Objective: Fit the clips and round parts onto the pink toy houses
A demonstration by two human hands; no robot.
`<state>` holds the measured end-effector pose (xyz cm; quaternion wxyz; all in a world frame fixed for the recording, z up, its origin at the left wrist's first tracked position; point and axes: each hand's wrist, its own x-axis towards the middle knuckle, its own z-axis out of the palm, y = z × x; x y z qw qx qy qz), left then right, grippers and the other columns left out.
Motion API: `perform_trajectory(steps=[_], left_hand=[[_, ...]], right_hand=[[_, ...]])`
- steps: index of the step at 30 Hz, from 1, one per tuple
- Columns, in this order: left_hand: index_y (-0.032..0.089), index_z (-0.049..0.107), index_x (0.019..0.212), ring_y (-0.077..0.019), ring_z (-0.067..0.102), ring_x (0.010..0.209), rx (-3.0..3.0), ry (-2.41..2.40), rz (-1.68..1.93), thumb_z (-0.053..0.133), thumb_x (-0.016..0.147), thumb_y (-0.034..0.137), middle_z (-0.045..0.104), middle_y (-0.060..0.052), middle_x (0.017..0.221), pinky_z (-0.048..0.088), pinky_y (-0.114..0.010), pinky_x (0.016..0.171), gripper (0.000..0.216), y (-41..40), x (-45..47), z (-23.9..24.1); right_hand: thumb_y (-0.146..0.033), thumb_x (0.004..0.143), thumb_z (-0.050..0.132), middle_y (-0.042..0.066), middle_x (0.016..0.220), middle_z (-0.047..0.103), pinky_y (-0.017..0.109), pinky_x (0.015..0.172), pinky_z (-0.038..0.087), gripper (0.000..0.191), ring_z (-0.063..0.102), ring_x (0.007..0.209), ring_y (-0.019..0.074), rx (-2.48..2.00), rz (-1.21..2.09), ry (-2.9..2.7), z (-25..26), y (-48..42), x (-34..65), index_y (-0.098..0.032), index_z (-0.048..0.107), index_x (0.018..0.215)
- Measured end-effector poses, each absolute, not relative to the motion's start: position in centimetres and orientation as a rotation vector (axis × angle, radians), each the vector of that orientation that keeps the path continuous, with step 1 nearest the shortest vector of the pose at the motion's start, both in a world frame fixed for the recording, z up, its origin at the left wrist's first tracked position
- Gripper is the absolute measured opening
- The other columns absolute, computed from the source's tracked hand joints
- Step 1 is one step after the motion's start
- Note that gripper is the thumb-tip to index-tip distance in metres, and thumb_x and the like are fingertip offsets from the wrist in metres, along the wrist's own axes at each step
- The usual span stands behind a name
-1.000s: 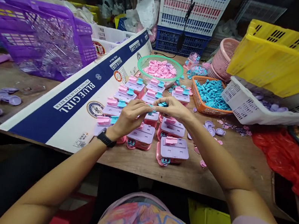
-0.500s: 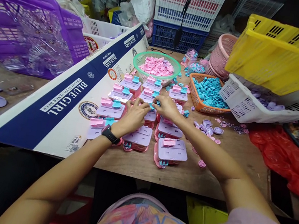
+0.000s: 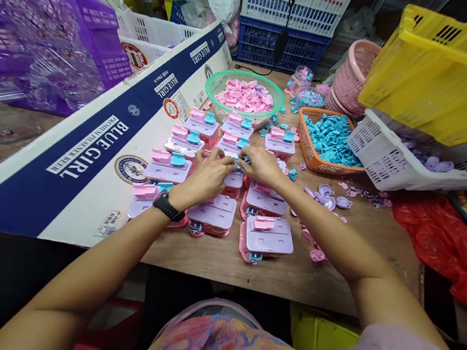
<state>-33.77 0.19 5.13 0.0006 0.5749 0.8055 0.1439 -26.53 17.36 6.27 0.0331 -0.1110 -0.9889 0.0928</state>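
My right hand (image 3: 260,166) pinches a small blue plastic piece (image 3: 244,159) above a purple-lidded box in the middle of the group. My left hand (image 3: 210,176), fingers bent and closed, meets it at the same piece from the left. The fingertips hide most of the piece and part of the lid below. Around them stand several small pink boxes with purple lids, many bearing one pink and one blue piece. The nearest right box (image 3: 270,236) carries only a pink piece (image 3: 263,223). The lid (image 3: 212,212) below my left hand is partly covered by it.
Behind the boxes are a green basket (image 3: 211,95) of pink pieces and an orange basket (image 3: 322,165) of blue ones. A white basket (image 3: 389,168) and a yellow crate (image 3: 446,79) stand right. Left are a cardboard sheet (image 3: 101,135) and a purple basket (image 3: 97,50). Loose purple parts (image 3: 326,196) lie right.
Both hands stay at the same spot, with the fingertips shifted slightly. The view has moved a little, and another person's hand at the far left has gone from sight.
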Motion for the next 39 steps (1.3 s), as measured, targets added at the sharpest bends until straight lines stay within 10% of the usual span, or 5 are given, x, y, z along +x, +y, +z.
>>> perform_trajectory(steps=[9, 20, 30, 39], left_hand=[[0.025, 0.077, 0.097, -0.0362, 0.050, 0.124, 1.867, 2.513, 0.455, 0.046, 0.074, -0.004, 0.074, -0.008, 0.117, 0.030, -0.062, 0.097, 0.048, 0.1, -34.1, 5.5], [0.021, 0.074, 0.115, -0.0189, 0.069, 0.097, 1.546, 2.132, 1.639, 0.073, 0.090, 0.033, 0.076, -0.007, 0.113, 0.053, -0.035, 0.089, 0.028, -1.1, -29.3, 6.8], [0.019, 0.080, 0.101, -0.0211, 0.073, 0.091, 1.374, 1.973, 1.761, 0.079, 0.079, 0.032, 0.079, -0.009, 0.107, 0.058, -0.035, 0.086, 0.026, -2.1, -27.9, 6.6], [0.014, 0.079, 0.088, -0.0144, 0.065, 0.068, 0.773, 1.751, 1.864, 0.087, 0.070, 0.050, 0.075, -0.005, 0.077, 0.053, -0.027, 0.068, 0.041, -3.7, -28.9, 7.9]], right_hand=[[-0.026, 0.094, 0.067, 0.009, 0.104, 0.075, 0.030, 0.076, 0.042, 0.012, 0.066, 0.099, 0.0253, -0.214, 0.410, -3.007, 6.2, 17.9, -26.4, -0.018, 0.074, 0.100], [-0.082, 0.095, 0.037, 0.002, 0.068, 0.060, 0.021, 0.039, 0.028, 0.073, 0.043, 0.045, 0.0091, -0.378, 2.215, -2.116, 8.6, 14.7, -20.3, -0.017, 0.067, 0.110], [-0.083, 0.095, 0.029, -0.002, 0.057, 0.055, 0.025, 0.044, 0.040, 0.085, 0.048, 0.044, 0.0124, -0.267, 1.962, -2.403, 8.6, 12.9, -18.5, -0.015, 0.062, 0.133], [-0.031, 0.094, 0.066, 0.009, 0.112, 0.072, 0.035, 0.085, 0.052, 0.029, 0.066, 0.094, 0.0211, 0.176, 0.815, -2.427, 8.0, 13.1, -17.3, -0.020, 0.071, 0.120]])
